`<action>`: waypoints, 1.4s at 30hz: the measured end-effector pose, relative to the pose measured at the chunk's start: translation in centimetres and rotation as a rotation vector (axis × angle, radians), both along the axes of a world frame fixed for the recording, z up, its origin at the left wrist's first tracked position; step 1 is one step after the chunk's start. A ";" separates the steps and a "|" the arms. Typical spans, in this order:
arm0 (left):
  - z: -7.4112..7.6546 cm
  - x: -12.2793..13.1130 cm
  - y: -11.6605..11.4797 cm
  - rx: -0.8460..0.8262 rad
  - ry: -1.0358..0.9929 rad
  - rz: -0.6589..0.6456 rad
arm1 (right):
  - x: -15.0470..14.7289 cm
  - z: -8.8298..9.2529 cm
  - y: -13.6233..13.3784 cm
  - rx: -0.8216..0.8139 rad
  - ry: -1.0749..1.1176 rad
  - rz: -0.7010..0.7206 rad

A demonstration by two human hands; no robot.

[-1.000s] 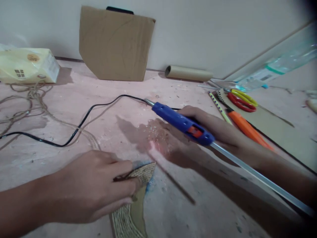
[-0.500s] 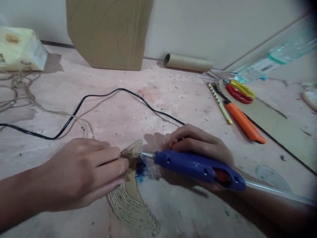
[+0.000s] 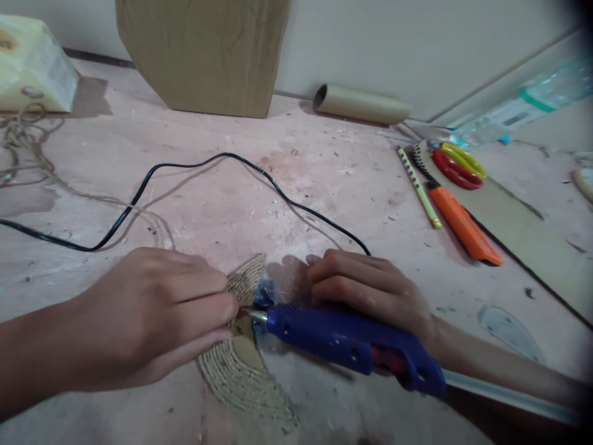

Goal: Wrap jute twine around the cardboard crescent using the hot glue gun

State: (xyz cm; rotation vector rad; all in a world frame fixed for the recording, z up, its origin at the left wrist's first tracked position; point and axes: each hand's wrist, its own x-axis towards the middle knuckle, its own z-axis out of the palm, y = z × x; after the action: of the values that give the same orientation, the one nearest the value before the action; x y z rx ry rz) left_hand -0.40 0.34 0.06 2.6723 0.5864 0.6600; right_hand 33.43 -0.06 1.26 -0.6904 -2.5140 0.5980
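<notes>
My left hand (image 3: 152,318) is closed, its fingertips pinching the edge of a curved cardboard piece wound with jute twine (image 3: 241,377) that lies flat on the pinkish worktop (image 3: 259,185). A blue hot glue gun (image 3: 352,347) is gripped in my right hand (image 3: 370,293). Its metal nozzle points left and touches the bare cardboard right beside my left fingertips. A clear glue stick (image 3: 504,395) sticks out of the gun's back. The gun's black cord (image 3: 185,179) loops away across the worktop to the left.
Loose jute twine (image 3: 28,154) and a yellow tissue pack (image 3: 32,62) lie far left. A cardboard sheet (image 3: 199,55) leans on the wall, a cardboard tube (image 3: 361,105) beside it. At right are a pencil (image 3: 419,188), an orange knife (image 3: 463,225), scissors (image 3: 458,167) and a plastic bottle (image 3: 523,108).
My right hand brought the glue gun down from above the worktop and left to the twine-wound piece. My left hand kept its pinch on the piece.
</notes>
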 end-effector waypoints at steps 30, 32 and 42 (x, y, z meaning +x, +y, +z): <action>0.2 0.3 0.5 -0.007 0.014 -0.065 | -0.4 -0.1 0.0 0.024 -0.042 0.030; 0.3 0.3 0.5 -0.011 0.017 -0.067 | -0.5 -0.1 -0.1 0.029 -0.027 0.019; 0.5 0.6 0.4 -0.011 0.014 -0.056 | -0.4 -0.2 -0.3 0.032 -0.030 0.003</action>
State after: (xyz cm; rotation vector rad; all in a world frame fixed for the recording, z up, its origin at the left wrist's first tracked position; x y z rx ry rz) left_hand 0.19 0.79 0.53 2.6750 0.5160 0.6214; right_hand 33.06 -0.34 1.09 -0.6885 -2.5473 0.5518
